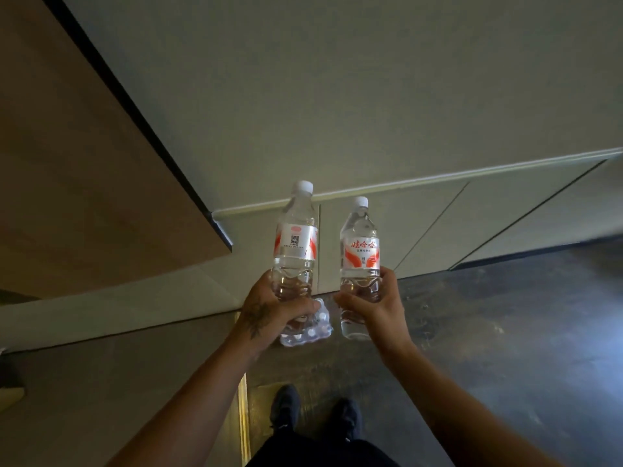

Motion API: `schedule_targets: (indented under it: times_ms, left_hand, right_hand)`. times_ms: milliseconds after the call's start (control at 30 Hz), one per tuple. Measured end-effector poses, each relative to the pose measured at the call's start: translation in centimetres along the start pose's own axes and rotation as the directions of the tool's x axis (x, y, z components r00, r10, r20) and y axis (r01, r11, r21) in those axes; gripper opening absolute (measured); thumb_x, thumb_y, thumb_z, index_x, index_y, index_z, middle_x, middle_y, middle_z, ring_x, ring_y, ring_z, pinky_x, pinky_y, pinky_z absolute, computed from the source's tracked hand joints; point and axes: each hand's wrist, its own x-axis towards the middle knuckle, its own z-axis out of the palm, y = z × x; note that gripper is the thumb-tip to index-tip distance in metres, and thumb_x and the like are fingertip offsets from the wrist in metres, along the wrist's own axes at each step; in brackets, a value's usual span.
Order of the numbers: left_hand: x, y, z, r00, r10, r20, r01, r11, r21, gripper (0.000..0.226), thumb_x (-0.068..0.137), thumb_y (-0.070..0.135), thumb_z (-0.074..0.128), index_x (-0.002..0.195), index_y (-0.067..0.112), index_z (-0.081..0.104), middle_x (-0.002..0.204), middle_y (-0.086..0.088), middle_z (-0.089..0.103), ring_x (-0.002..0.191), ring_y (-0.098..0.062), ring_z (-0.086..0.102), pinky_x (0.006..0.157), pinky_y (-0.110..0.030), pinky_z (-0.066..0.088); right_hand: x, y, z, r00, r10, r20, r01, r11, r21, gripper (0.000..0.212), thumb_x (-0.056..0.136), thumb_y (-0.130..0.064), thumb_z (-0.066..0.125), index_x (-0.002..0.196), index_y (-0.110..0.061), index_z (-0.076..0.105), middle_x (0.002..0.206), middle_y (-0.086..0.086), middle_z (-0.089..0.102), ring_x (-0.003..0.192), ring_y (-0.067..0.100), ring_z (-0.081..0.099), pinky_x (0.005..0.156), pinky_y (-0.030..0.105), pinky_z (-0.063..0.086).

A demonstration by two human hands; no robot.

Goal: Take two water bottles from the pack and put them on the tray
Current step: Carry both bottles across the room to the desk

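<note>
So from the head camera, looking down past the arms: the person's got one water bottle in each hand, both held upright out in front. The left hand (269,310), which has a dark tattoo on the back of it, is wrapped tight round the lower part of the left bottle (296,244), fingers curled across the front near its base. That one has its white cap up top and the label turned so a little QR square faces the camera, with red-orange swooshes either side. The right hand (377,306) is closed round the lower half of the right bottle (360,256), thumb across the front and fingers round the far side; its bottom end pokes out below the hand. That label shows red characters and the same red-orange swooshes, white cap on too. The two bottles sit side by side with a gap between them, not touching, the left one reaching a bit higher in the shot. Down on the dark floor (505,332), just behind and below the left hand, you can see the plastic-wrapped pack (318,326) with a few bottle tops showing through, pushed near the pale wall panels (438,224). The person's dark shoes (286,404) are at the bottom of the view, standing well back from the pack. No tray visible from this angle.
</note>
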Motion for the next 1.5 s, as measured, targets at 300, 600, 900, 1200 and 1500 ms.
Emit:
schedule_targets:
  times_ms: [300,600,900,1200,1500]
  left_hand:
    - [3.1,3.1,5.4,0.95,0.044,0.308,-0.102,0.979,0.178,0.09,0.051,0.049,0.09,0.13,0.013,0.071,0.114,-0.012,0.082,0.109,-0.033,0.079,0.095,-0.052,0.068]
    - [0.9,1.6,15.8,0.728,-0.03,0.685,-0.299,0.885,0.357,0.064,0.064,0.031,0.091,0.122,0.009,0.074,0.111,-0.015,0.083,0.102,-0.029,0.08,0.086,-0.039,0.064]
    - [-6.2,-2.2,25.1,0.505,-0.16,0.848,-0.402,0.826,0.395,0.091,0.05,0.045,0.096,0.13,0.01,0.071,0.121,-0.014,0.084,0.114,-0.033,0.081,0.103,-0.049,0.067]
    - [-13.0,-4.1,33.3,0.477,-0.154,0.865,-0.397,0.84,0.369,0.084,0.054,0.043,0.096,0.129,0.011,0.076,0.121,-0.015,0.086,0.116,-0.037,0.082,0.109,-0.064,0.062]
    - [-14.8,-5.1,38.0,0.508,-0.176,0.843,-0.344,0.856,0.386,0.085,0.054,0.042,0.097,0.13,0.008,0.075,0.12,-0.017,0.087,0.114,-0.039,0.083,0.106,-0.065,0.064]
  right_hand:
    - [-4.5,0.8,-4.7,0.918,-0.045,-0.395,0.083,0.993,0.08,0.077,0.069,-0.032,0.091,0.134,-0.027,0.05,0.121,0.005,0.071,0.096,0.007,0.078,0.07,0.02,0.063]
    - [-16.0,6.7,-8.8,0.62,0.099,-0.779,0.105,0.973,0.207,0.084,0.061,-0.045,0.092,0.133,-0.03,0.051,0.127,0.001,0.07,0.105,0.015,0.077,0.074,0.019,0.064]
    - [-26.7,11.2,-11.3,0.328,0.257,-0.909,0.154,0.935,0.32,0.078,0.06,-0.045,0.094,0.126,-0.039,0.054,0.123,0.001,0.074,0.104,0.016,0.079,0.091,0.044,0.067]
    - [-33.1,13.1,-18.3,0.304,0.258,-0.917,0.187,0.928,0.323,0.077,0.059,-0.049,0.094,0.125,-0.042,0.053,0.123,-0.002,0.073,0.103,0.011,0.079,0.077,0.029,0.068]
    - [-35.0,14.1,-23.3,0.31,0.273,-0.91,0.206,0.916,0.345,0.081,0.057,-0.049,0.092,0.127,-0.037,0.053,0.123,0.0,0.073,0.107,0.018,0.078,0.091,0.042,0.067]
